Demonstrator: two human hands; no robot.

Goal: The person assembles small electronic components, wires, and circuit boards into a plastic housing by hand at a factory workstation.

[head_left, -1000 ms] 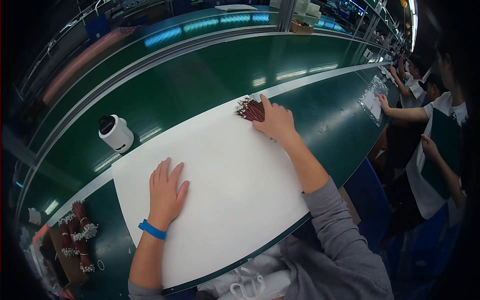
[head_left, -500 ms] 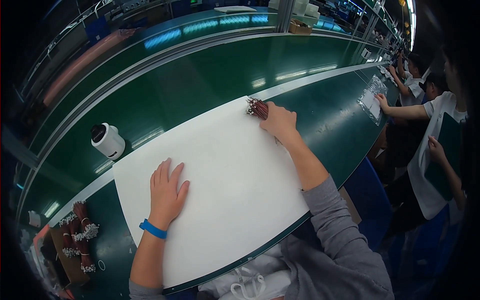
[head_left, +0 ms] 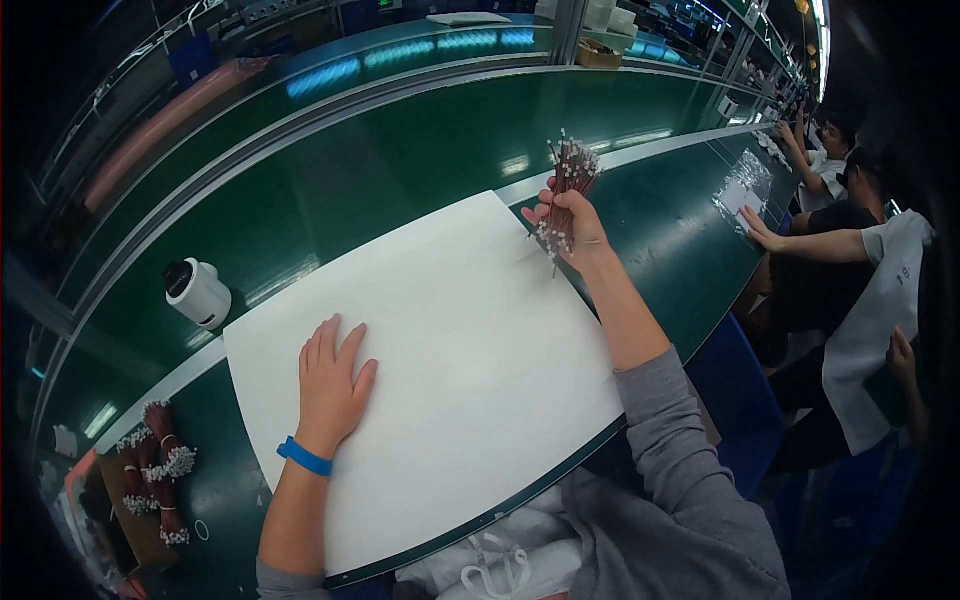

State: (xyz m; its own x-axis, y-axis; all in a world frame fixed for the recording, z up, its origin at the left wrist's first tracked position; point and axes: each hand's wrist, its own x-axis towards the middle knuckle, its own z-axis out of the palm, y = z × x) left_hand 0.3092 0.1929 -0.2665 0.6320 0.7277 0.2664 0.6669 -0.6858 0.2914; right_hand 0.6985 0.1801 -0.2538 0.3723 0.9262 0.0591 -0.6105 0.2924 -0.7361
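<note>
A bundle of short brown-red wires with white connectors at both ends (head_left: 574,175) is gripped in my right hand (head_left: 580,220), raised above the far right corner of a big white sheet (head_left: 460,350). The wires fan out above and below my closed fingers. My left hand (head_left: 335,385) lies flat on the left part of the sheet with its fingers stretched out, holding nothing. A blue band (head_left: 305,457) circles that wrist.
More tied wire bundles (head_left: 157,470) lie at the left by a cardboard box (head_left: 135,520). A white device with a black top (head_left: 198,293) stands on the green belt (head_left: 370,210) beyond the sheet. At right, a person's hand (head_left: 762,230) touches a clear plastic bag (head_left: 743,195).
My right hand has lifted the wire bundle off the sheet's far corner and turned it upright. The white device has shifted slightly left and nearer. My left hand stays put.
</note>
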